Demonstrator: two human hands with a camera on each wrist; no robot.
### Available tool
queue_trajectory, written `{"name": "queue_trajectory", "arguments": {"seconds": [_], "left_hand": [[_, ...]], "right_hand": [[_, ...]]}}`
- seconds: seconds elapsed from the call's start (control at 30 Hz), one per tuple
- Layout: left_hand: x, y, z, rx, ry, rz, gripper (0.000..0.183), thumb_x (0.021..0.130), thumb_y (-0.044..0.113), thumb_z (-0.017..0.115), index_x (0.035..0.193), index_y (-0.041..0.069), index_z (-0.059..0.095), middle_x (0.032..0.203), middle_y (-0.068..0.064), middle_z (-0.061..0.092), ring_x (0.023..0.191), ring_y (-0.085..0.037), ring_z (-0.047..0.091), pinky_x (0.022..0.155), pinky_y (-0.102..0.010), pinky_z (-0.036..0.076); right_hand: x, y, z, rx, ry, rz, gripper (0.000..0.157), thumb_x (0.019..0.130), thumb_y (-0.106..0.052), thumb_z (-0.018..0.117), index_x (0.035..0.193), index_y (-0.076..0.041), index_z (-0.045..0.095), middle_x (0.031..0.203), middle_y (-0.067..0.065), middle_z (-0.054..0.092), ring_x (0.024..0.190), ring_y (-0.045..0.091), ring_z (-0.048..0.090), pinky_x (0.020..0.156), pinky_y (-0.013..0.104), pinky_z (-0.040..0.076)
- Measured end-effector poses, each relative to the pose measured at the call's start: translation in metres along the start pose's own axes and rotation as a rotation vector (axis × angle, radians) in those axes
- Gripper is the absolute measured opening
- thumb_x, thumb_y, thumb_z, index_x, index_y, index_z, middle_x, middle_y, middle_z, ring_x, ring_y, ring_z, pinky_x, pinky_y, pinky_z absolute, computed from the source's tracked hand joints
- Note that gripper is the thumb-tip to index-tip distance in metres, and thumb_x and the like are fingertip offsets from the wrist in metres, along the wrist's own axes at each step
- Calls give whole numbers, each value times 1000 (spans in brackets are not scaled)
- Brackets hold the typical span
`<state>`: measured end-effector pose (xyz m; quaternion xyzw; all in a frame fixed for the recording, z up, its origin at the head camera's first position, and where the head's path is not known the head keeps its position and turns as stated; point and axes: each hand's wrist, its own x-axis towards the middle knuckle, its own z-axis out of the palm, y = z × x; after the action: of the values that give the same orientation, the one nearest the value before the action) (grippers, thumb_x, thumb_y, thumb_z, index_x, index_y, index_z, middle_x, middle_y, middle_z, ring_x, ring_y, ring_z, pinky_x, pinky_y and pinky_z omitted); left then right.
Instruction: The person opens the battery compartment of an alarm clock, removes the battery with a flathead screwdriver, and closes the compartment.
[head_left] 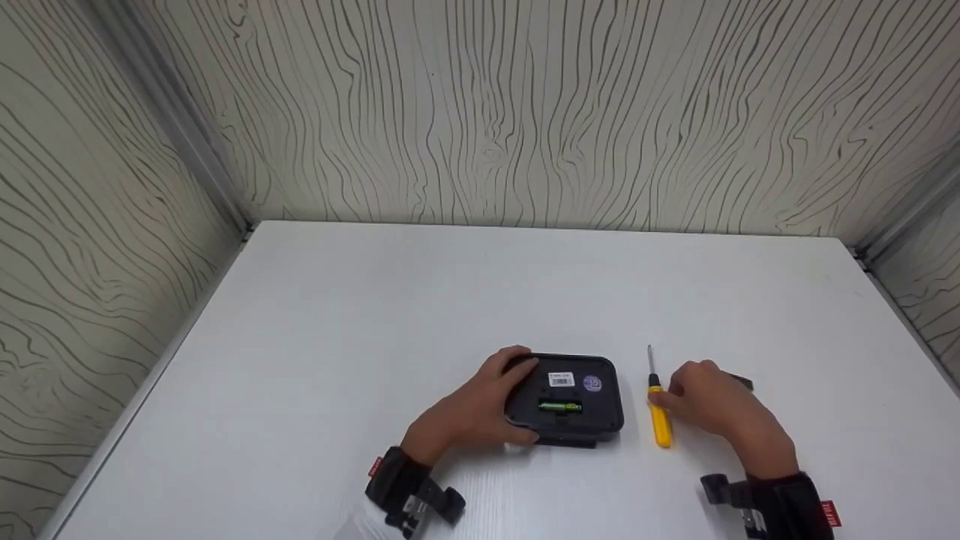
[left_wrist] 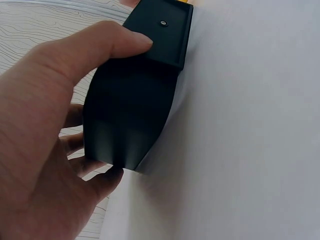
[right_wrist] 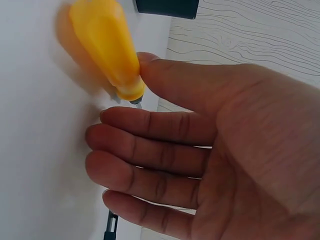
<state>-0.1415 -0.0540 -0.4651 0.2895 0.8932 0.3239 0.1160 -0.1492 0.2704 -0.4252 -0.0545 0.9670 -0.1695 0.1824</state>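
Note:
A black rounded-rectangular battery device [head_left: 581, 420] lies with its compartment side up, bearing a white label and a round purple sticker. A green battery [head_left: 560, 406] sits in its open compartment. My left hand [head_left: 484, 405] grips the device's left end; in the left wrist view the thumb presses on a side with a small screw [left_wrist: 163, 23]. Beside it on the right lies a screwdriver [head_left: 661, 424] with a yellow handle. The thumb of my right hand [head_left: 705, 397] touches that handle [right_wrist: 107, 42], while the other fingers extend loosely, apart from it.
A small dark piece [head_left: 742, 381] lies just beyond the right hand, partly hidden by it. The white table [head_left: 360, 300] meets a wood-patterned panel [head_left: 487, 112] at the back, with more panels at both sides.

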Motion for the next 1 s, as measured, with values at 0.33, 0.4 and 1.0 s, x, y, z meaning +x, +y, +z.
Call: {"name": "queue_trajectory", "arguments": {"seconds": [0.33,0.4,1.0], "left_hand": [[1,1,0,2,-4,-5,94,75,38,76,154,21,28,158,6,17,142,-14,29,108,-32,40],[1,0,0,0,-6,-6,94,75,38,77,154,21,28,158,6,17,143,-14,28,109,-32,39],[0,0,0,2,-1,5,95,75,39,77,154,21,28,158,5,18,143,-15,29,110,-32,39]], "right_hand": [[0,-7,5,31,-4,41,26,88,-23,66,86,2,70,69,5,55,61,17,49,56,28,40],[1,-7,6,26,-5,46,26,88,-22,66,88,3,70,71,6,56,61,17,50,57,28,41],[-8,-6,-8,-34,109,-32,17,88,-12,61,88,5,64,70,8,55,58,18,47,52,29,37]]}}
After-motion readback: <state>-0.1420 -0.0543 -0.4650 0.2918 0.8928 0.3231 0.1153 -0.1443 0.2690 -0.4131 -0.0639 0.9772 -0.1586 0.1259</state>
